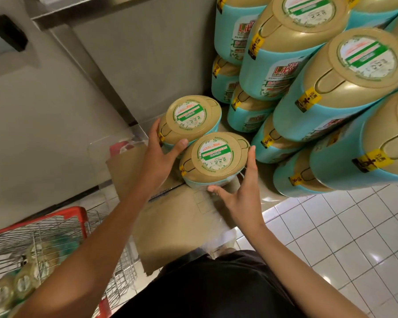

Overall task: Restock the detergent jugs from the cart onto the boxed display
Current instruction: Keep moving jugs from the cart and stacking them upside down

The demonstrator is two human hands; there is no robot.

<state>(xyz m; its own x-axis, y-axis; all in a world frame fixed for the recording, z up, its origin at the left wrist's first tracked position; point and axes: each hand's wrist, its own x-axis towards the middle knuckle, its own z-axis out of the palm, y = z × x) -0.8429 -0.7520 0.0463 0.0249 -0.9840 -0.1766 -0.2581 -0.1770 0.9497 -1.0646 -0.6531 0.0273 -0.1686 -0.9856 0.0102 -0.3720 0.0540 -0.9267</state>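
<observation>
Head view, looking steeply down, as I read it from my remote station. Two teal detergent jugs with gold caps stand upright and touching on a brown cardboard box (177, 216) in front of the person. The far detergent jug (190, 115) sits close to the grey wall panel (147, 53). The near detergent jug (214, 157) sits just in front of it and a little to the right. The left hand (157, 154) grips the far detergent jug at its near left shoulder, with the fingers curved round the left side and the thumb laid over the cap's front edge. The right hand (241, 198) brackets the near detergent jug with its fingers spread apart and nearly straight. Its forefinger runs up the jug's right side and its thumb touches the near lower edge; I cannot tell whether it bears any weight. To the right, just beside the pair, rises the stacked display (331, 88) of identical jugs in several tiers. At lower left is the wire shopping cart (55, 228) with a red rim, and more jugs (21, 283) lie inside it, blurred. White floor tiles (342, 237) fill the lower right.
</observation>
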